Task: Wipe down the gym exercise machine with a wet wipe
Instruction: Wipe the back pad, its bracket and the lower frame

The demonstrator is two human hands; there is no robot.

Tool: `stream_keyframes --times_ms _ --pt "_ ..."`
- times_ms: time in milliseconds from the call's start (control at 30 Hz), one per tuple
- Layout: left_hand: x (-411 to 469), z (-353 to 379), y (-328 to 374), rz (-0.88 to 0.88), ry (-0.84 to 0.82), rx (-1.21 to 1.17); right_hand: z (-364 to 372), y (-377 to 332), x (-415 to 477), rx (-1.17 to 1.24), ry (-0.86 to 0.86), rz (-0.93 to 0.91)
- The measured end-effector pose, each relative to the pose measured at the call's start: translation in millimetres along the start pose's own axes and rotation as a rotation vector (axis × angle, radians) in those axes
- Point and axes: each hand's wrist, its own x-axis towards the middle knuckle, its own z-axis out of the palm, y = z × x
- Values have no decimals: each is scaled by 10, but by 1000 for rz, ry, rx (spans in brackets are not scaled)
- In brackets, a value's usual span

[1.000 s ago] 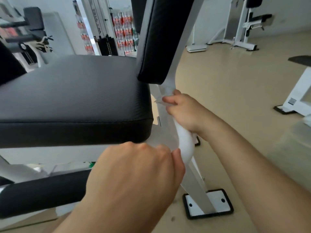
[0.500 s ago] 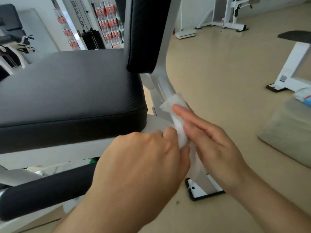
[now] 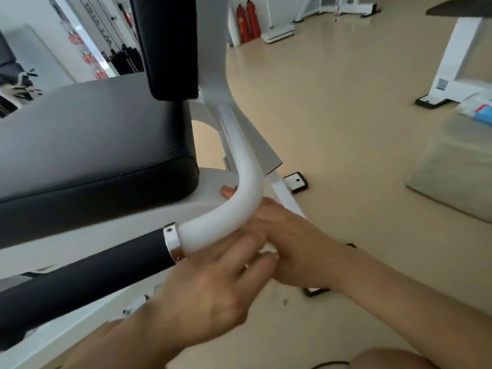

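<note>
Both my hands meet under the bend of the one white tube (image 3: 239, 198), with the one wet wipe (image 3: 269, 252) between them.

My right hand (image 3: 298, 243) curls round the tube from below, and a single fingertip (image 3: 227, 192) shows on its far side. My left hand (image 3: 213, 286) reaches up with fairly straight fingers, their tips against the tube's underside and beside the wipe. Only a small white scrap of the wipe shows, so I cannot tell who pinches it. Left of the hands, one chrome collar (image 3: 173, 242) joins the tube to one black grip (image 3: 93, 275). Two black pads are in view: the seat pad (image 3: 87, 139) and the back pad (image 3: 167, 43). Two red fire extinguishers (image 3: 247, 21) stand far behind.
</note>
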Motion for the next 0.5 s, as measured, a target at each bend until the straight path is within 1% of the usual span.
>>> stream_keyframes --times_ms 33,67,133,200,267,333,400,433,467,500 --pt "-13 39 -27 -20 -30 34 7 49 -15 -36 21 -8" --pt "-66 121 -93 -32 -97 86 -23 75 -19 1 33 19" --pt "-106 281 -156 -100 -303 128 -53 157 -49 74 87 173" --pt "-112 482 -156 -199 -597 145 9 300 -188 136 268 298" --pt "-187 771 -199 -239 -820 109 145 432 -431 130 453 418" --pt "-260 980 -227 -244 -981 37 326 508 -648 146 521 510" --pt "-316 1049 -259 -317 -1001 0 441 536 -738 176 551 527" --pt "-314 1032 -263 -333 -979 -11 456 545 -737 173 551 505" --pt "-279 986 -243 -321 -932 -4 445 535 -711 163 537 482" --pt "-237 929 -211 -253 -846 24 446 560 -672 153 495 482"
